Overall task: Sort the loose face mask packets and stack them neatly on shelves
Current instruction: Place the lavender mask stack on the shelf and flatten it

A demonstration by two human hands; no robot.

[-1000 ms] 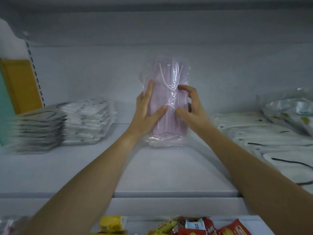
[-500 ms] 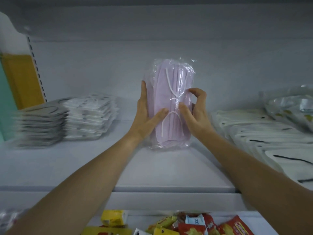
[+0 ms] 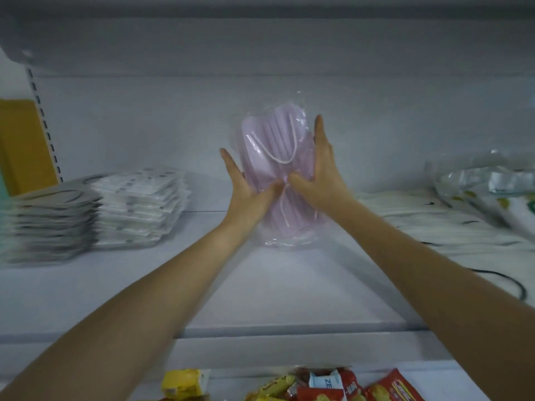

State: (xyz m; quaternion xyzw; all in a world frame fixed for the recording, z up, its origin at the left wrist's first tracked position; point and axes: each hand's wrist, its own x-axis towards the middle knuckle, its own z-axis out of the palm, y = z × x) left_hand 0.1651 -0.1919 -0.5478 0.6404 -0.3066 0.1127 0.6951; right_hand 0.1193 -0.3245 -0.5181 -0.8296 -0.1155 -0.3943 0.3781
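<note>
Pink face mask packet (image 3: pixel 278 140) stands tilted on the shelf (image 3: pixel 260 285), clasped between both grips. The left grip (image 3: pixel 249 189) holds its left edge and the right grip (image 3: pixel 321 175) its right edge, thumbs pressed across its front. Stacked white mask packets (image 3: pixel 139 204) lie well left of the left grip.

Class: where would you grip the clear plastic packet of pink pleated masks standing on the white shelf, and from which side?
Grip the clear plastic packet of pink pleated masks by its long side edges, mid-height, one hand from each side: it stands tall, narrow and tilted on the white shelf. The left hand and right hand hold it so.
</note>
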